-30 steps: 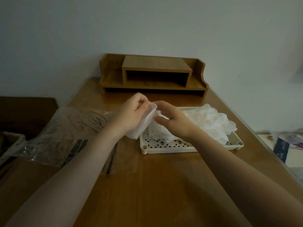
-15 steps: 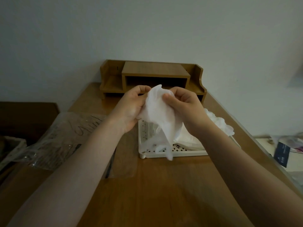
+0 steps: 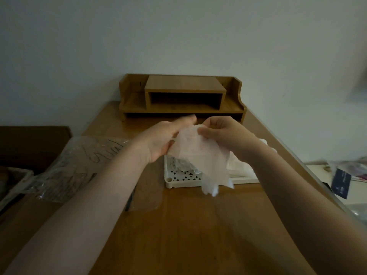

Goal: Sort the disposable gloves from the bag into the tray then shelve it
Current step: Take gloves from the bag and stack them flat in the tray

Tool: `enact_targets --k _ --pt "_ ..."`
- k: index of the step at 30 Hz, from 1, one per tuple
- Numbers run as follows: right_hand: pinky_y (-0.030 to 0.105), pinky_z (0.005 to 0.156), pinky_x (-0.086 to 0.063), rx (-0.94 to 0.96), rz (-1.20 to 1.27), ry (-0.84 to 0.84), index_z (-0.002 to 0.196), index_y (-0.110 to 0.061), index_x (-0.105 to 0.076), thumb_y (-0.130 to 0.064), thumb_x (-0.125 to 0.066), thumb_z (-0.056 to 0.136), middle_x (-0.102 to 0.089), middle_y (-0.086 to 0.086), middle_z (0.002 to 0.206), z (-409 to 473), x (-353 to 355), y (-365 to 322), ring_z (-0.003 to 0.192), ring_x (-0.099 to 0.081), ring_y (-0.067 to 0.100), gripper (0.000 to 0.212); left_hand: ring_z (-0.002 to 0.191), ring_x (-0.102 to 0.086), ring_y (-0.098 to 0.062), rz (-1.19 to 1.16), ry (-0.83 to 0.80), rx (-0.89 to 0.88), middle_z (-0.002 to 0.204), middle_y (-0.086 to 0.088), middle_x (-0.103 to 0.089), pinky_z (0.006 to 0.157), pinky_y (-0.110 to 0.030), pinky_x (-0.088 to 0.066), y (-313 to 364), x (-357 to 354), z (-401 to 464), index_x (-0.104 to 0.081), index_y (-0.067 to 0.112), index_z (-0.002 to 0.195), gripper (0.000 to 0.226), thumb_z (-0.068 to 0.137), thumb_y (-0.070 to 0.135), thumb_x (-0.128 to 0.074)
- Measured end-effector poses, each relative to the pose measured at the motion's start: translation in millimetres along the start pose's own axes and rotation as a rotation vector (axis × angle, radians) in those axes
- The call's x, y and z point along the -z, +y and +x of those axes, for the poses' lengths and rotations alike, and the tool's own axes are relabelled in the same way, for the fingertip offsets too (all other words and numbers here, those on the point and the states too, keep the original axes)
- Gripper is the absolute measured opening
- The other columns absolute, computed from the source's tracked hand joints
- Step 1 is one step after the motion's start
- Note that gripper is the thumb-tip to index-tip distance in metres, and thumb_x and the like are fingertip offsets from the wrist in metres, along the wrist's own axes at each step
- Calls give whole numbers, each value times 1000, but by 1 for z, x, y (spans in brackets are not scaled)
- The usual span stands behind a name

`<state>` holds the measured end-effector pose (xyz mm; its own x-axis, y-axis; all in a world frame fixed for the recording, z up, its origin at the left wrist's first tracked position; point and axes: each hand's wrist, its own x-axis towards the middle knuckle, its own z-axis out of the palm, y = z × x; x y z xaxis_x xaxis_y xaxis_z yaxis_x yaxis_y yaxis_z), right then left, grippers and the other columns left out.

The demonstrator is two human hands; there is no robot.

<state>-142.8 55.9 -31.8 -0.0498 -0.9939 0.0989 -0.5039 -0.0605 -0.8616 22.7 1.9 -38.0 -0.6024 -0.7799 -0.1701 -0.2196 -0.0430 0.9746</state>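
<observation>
Your right hand [image 3: 224,135] pinches the top edge of a thin glove [image 3: 200,157], your left hand [image 3: 164,139] lies open against its side, and it hangs long-axis downward directly above the near end of the tray [image 3: 179,181] on the counter [image 3: 198,225].

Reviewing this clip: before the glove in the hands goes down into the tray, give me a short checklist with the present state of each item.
1. Glove held above the tray: ok. The right hand pinches its top edge; it hangs free.
2. Left hand has a hold on the glove: cannot tell. It is blurred, at the glove's left edge, fingers mostly extended.
3. Tray lies under the glove on the desk: ok.
4. Room in the tray: ok. Its left part shows bare lattice; the glove pile fills the right.
5. Bag emptied: cannot tell. It lies flat at the left, contents unclear.
6. Shelf free for the tray: ok. Its visible openings show nothing inside.
</observation>
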Motion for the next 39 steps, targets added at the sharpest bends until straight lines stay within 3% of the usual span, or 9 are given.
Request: enact_targets --k 3,7,12,14,17,23,29,34,39 --pt "32 82 -55 16 -71 -137 95 -13 -67 -19 -60 91 -68 6 95 -2 10 7 88 -67 20 10 95 -65 -26 126 182 -119 96 -6 -71 95 -47 -49 -1 -11 5 -72 12 92 27 87 36 -62" --pt "28 82 -56 -46 50 -262 104 1 -66 -12 -60 90 -68 10 100 -3 33 28 91 -69 19 19 82 -64 -23 -101 157 -204 82 -5 -66 83 -38 -50 -3 -14 9 -69 14 76 23 91 26 -57" --pt "28 71 -57 -104 363 -449 100 -5 -63 -24 -72 82 -68 8 97 -6 61 53 88 -70 22 28 94 -56 -26 -282 163 -229 98 -14 -57 89 -40 -45 -12 -13 15 -60 -5 105 28 93 17 -49" --pt "28 70 -58 -80 475 -466 95 -9 -67 -35 -78 73 -69 7 94 -10 72 62 84 -70 21 35 90 -56 -23 -354 222 -240 92 -11 -58 85 -36 -45 -13 -18 17 -60 -4 97 22 93 12 -45" --pt "30 74 -58 -79 545 -348 103 -6 -65 -42 -78 72 -65 11 101 -12 82 74 89 -66 25 50 85 -54 -20 -319 263 -252 85 -7 -56 81 -33 -45 -15 -26 22 -56 3 84 20 93 7 -39" --pt "31 74 -57 -255 599 -2 108 -12 -61 -29 -48 97 -65 8 102 -8 85 87 86 -67 20 24 79 -56 -22 -178 309 -240 79 -8 -58 77 -37 -45 -10 -44 41 -61 4 86 19 93 12 -45" --pt "37 76 -58 -442 534 -78 119 -15 -60 -56 -65 68 -68 8 112 0 108 90 98 -69 26 65 84 -64 -15 -23 297 -293 87 3 -67 78 -34 -53 7 -63 65 -67 17 97 16 95 27 -54" --pt "33 73 -57 -374 274 51 94 -13 -62 -22 -66 87 -70 5 98 15 123 91 85 -69 19 12 97 -64 -13 58 381 -285 103 4 -68 79 -27 -54 17 -61 92 -60 26 102 15 93 15 -56" --pt "27 76 -53 -215 112 269 102 -11 -66 -21 -64 89 -68 3 100 49 134 92 89 -64 16 16 96 -56 -6 206 470 -283 110 8 -61 70 -13 -42 29 -46 117 -49 21 129 38 93 13 -57"
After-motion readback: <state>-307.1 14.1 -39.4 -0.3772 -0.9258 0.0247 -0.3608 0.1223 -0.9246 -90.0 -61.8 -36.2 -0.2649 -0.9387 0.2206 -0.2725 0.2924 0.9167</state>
